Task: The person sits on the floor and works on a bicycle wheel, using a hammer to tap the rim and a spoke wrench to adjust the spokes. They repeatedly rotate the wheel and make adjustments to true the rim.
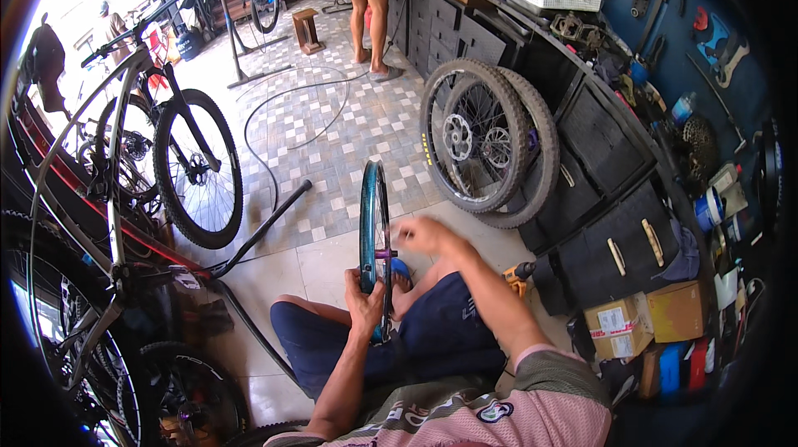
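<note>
Upright between my legs stands a bare bicycle wheel (pixel 366 218), seen nearly edge-on, with a teal band round its rim and no tyre on it. Its purple hub (pixel 385 254) sticks out on the right side. My left hand (pixel 364 301) grips the lower near part of the rim, thumb and fingers wrapped round it. Just right of the wheel, slightly above the hub, is my right hand (pixel 428 236), its fingers curled together and a little blurred. Whatever those fingers hold is too small to make out.
Two tyred wheels (pixel 474 143) lean against black cabinets (pixel 594 148) on the right. A yellow power drill (pixel 517 279) lies by my right knee, near cardboard boxes (pixel 619 326). Bicycles (pixel 199 168) crowd the left; a black hose (pixel 266 227) crosses the floor. Another person (pixel 370 10) stands farther back.
</note>
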Demonstrator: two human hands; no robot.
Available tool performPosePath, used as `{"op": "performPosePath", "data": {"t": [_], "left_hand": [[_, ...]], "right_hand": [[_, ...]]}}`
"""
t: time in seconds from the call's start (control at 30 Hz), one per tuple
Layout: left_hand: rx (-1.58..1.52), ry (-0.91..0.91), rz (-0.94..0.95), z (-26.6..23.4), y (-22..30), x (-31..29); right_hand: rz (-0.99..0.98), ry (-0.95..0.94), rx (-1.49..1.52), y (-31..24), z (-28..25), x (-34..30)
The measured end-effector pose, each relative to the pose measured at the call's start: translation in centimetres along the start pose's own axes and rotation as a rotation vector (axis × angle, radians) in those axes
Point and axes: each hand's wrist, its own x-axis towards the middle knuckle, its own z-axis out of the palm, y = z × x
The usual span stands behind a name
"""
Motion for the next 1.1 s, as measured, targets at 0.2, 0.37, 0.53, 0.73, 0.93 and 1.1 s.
{"op": "performPosePath", "data": {"t": [0.2, 0.37, 0.53, 0.73, 0.93, 1.1], "left_hand": [[-0.038, 0.016, 0.002, -0.3, 0.6, -0.9], [-0.099, -0.028, -0.059, -0.1, 1.0, -1.2], [-0.059, -0.034, -0.100, -0.7, 1.7, -1.2], [0.008, -0.059, -0.083, -0.9, 2.3, -1.5], [0.011, -0.107, -0.089, -0.9, 2.4, -1.7], [0.058, -0.146, -0.048, -0.8, 1.3, -1.3]], "right_hand": [[0.067, 0.691, -0.123, -1.4, -19.5, 4.5], [0.275, 0.829, -0.189, -2.3, -30.5, 6.8], [0.406, 0.773, -0.148, -5.0, -32.1, 7.6], [0.425, 0.759, -0.116, -5.6, -30.3, 7.6], [0.386, 0.778, -0.173, -4.7, -29.4, 7.9], [0.105, 0.965, -0.172, -1.7, -25.1, 6.1]]}}
